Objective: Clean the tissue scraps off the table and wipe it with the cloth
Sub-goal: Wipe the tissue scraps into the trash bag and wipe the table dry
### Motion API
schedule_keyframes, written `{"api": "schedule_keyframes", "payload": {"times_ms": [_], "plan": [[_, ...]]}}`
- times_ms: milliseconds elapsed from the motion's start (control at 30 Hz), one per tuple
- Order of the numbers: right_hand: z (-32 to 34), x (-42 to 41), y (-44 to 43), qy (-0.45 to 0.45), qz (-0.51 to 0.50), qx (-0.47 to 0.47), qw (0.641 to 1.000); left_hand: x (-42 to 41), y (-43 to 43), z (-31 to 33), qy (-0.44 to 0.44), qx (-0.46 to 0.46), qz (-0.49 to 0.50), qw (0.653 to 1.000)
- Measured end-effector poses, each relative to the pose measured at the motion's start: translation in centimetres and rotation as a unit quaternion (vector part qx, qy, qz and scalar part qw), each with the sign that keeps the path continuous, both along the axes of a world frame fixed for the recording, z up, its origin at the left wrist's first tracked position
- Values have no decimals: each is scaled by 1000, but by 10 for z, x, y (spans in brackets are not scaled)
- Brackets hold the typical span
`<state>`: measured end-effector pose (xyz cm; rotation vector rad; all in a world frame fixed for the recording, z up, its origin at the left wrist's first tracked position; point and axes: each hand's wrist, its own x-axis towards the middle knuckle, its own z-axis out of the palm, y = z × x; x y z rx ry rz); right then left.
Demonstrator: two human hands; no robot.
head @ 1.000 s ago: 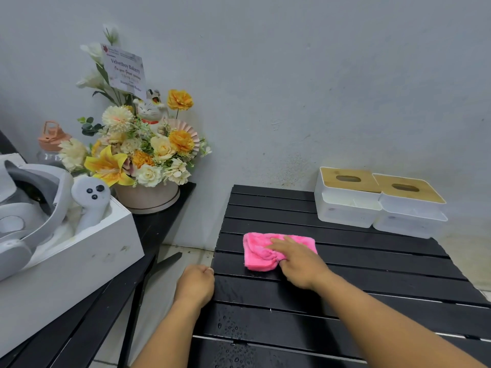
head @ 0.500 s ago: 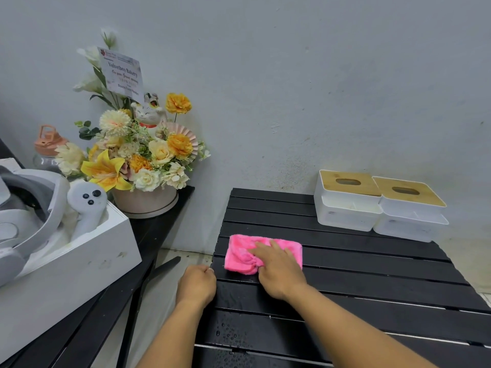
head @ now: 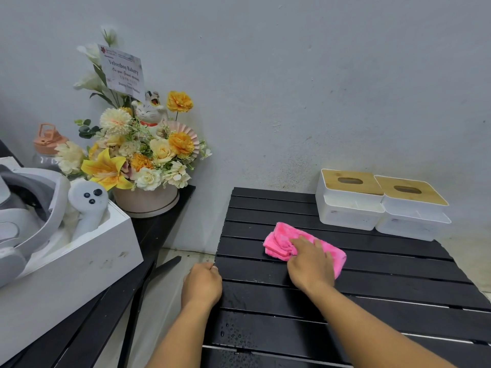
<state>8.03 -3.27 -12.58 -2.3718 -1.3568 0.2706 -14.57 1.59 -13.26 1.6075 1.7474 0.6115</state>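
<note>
1. Head view: a black slatted tabletop (head: 385, 282) stands against a grey wall (head: 292, 88).
2. A bright pink cloth (head: 281, 241) lies near the middle of the tabletop. It is bunched into folds at its left end and spreads flatter to the right.
3. The right hand (head: 310, 264) rests on top of the cloth. Its fingers (head: 305, 243) lie fairly flat and released across the fabric, pressing it down on the slats rather than clenching it.
4. The left hand (head: 202, 282) is at the tabletop's left edge, with its fingers curled over that edge and grasping it.
5. Small water droplets (head: 233, 334) dot the near slats, close to the left forearm.
6. Two white tissue boxes (head: 350, 203) with wooden lids sit side by side, touching, at the far right corner, well apart from the cloth.
7. To the left, on a separate dark bench, stand a flower arrangement (head: 138, 155) in a pale pot and a white box (head: 79, 261) holding a white controller (head: 89, 197).
</note>
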Motion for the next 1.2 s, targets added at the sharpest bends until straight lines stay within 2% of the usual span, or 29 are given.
{"api": "schedule_keyframes", "payload": {"times_ms": [267, 467, 567, 700, 833, 900, 1200], "plan": [[-1, -49, 35, 16, 189, -29, 981, -2, 3, -3, 0, -5, 2, 1000], [6, 2, 16, 75, 322, -39, 943, -2, 3, -2, -4, -5, -5, 1000], [5, 35, 1, 65, 296, -30, 953, -3, 1, -1, -13, -10, -2, 1000], [1, 65, -12, 47, 181, -8, 982, -3, 0, -1, -25, -14, 3, 1000], [-1, 42, 4, 14, 30, 14, 999, -2, -1, 0, -34, -16, 8, 999], [-2, 22, 18, 5, -4, 8, 1000, -1, -1, 0, -36, -18, 11, 999], [1, -39, 94, 8, 88, -14, 996, 0, -2, -1, -50, -24, 19, 998]]}}
